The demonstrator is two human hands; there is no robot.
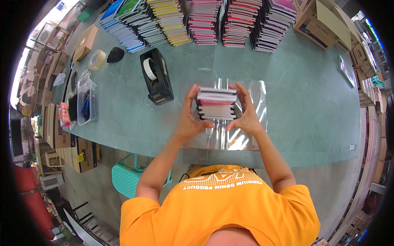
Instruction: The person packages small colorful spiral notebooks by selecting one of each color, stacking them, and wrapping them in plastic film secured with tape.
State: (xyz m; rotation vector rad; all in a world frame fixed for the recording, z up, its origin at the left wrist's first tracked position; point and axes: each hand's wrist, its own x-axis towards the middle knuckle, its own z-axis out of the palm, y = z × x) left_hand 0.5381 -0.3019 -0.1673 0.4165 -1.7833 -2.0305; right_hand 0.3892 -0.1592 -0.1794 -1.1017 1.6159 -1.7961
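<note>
A small stack of books lies on the clear plastic sheet, between the person's hands. The left hand and right hand are half-curled around the stack's two sides, clasping it, fingers at its far corners, thumbs along its near edge. Left of the sheet stands a black tape dispenser; beyond the sheet are taller book stacks.

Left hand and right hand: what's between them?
In the head view, a stack of books is between the left hand and right hand, with a clear sheet underneath.
</note>
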